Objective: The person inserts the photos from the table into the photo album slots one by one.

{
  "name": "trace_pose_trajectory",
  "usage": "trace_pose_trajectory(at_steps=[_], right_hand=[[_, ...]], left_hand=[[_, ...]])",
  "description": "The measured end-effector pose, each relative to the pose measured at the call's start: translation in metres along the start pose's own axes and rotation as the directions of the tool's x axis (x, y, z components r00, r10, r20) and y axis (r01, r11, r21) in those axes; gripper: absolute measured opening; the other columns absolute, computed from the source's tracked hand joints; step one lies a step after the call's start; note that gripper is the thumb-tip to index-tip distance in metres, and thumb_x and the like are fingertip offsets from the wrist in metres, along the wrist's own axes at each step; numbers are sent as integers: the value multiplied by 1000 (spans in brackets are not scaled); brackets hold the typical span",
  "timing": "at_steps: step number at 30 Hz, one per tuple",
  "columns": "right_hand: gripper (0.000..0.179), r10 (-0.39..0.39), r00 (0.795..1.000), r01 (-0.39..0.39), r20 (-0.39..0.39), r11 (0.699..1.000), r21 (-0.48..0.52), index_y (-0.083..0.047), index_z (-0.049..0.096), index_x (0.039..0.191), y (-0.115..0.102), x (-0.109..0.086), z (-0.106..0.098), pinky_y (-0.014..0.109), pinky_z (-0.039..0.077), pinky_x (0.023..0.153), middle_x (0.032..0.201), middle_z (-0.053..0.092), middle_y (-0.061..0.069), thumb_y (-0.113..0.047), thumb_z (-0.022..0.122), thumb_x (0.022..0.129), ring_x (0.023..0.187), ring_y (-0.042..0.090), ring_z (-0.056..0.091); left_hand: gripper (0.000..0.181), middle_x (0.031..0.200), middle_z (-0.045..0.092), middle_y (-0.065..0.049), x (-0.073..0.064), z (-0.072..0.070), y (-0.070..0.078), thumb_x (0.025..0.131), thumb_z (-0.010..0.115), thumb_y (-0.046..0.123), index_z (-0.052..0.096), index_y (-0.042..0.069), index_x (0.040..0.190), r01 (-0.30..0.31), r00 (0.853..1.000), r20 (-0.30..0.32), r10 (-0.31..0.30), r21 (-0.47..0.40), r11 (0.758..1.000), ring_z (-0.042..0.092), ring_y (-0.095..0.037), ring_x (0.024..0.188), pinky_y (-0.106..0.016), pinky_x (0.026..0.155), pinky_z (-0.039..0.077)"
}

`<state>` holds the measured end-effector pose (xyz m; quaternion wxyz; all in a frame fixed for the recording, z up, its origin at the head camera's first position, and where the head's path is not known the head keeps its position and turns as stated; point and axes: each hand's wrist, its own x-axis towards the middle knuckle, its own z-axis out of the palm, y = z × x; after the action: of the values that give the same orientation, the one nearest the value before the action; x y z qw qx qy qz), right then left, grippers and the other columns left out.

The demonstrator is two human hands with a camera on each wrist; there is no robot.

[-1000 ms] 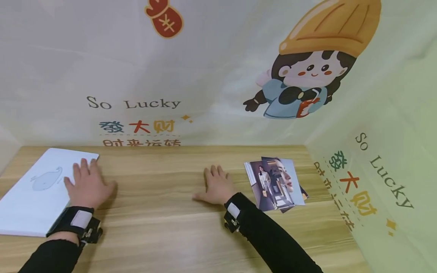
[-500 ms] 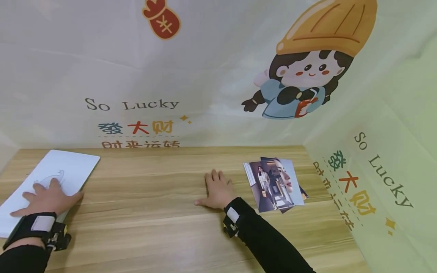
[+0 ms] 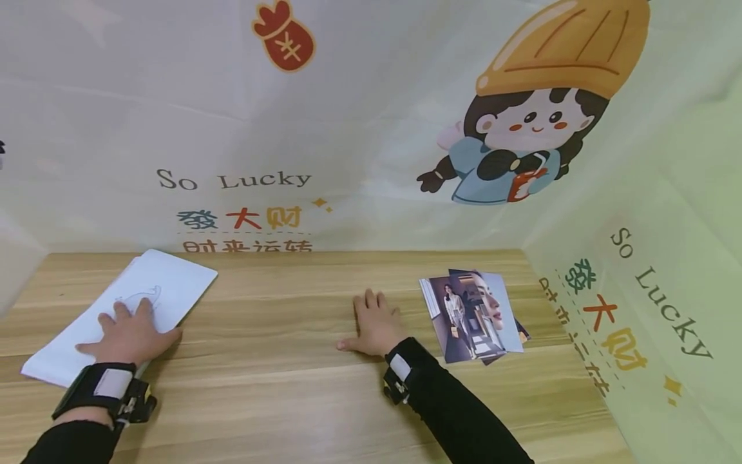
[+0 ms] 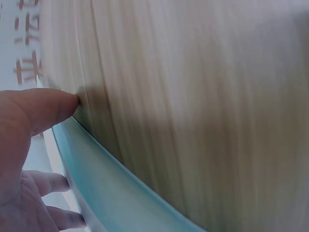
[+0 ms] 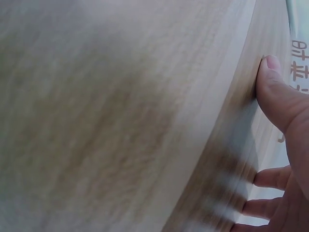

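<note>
A flat white booklet (image 3: 180, 274) with a pale blue line drawing on it lies slanted at the left of the table in the head view. My left hand (image 3: 129, 335) rests on its lower part with fingers spread, covering some of the drawing. In the left wrist view the thumb (image 4: 53, 108) lies by the booklet's edge, where a teal strip (image 4: 111, 179) shows. My right hand (image 3: 377, 327) rests on bare wood with the thumb out to the side. Right of it lies a loose pile of photo prints (image 3: 472, 316), untouched.
The wooden table (image 3: 278, 386) ends at a white printed backdrop (image 3: 371, 129) behind. Another backdrop panel (image 3: 666, 258) borders its right side. Both wrists wear black straps with small cameras.
My left hand has moved nearer and left onto the middle of the booklet, then right, and the booklet has slid right with it. My right hand and the photo prints have stayed in place.
</note>
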<state>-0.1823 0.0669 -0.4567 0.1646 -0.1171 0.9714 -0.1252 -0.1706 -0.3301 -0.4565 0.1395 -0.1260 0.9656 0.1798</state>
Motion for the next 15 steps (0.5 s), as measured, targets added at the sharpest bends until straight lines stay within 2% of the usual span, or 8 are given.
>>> trace_pose_trajectory(at_steps=[8, 15], right_hand=[[100, -5, 1000, 5, -17, 1000, -17, -6, 35, 151, 3, 0, 2, 71, 32, 110, 161, 28, 23, -60, 76, 77, 149, 45, 26], [100, -5, 1000, 4, -14, 1000, -19, -6, 35, 151, 4, 1, 4, 71, 31, 111, 161, 27, 23, -60, 75, 78, 149, 45, 26]], left_hand=[[88, 146, 8, -52, -11, 20, 43, 83, 67, 37, 27, -14, 143, -143, 990, -6, 143, 8, 990, 6, -73, 134, -95, 87, 10], [88, 150, 13, -49, -21, 36, 80, 83, 68, 39, 32, -11, 146, -256, 967, 23, 255, 57, 965, 10, -70, 138, -94, 90, 12]])
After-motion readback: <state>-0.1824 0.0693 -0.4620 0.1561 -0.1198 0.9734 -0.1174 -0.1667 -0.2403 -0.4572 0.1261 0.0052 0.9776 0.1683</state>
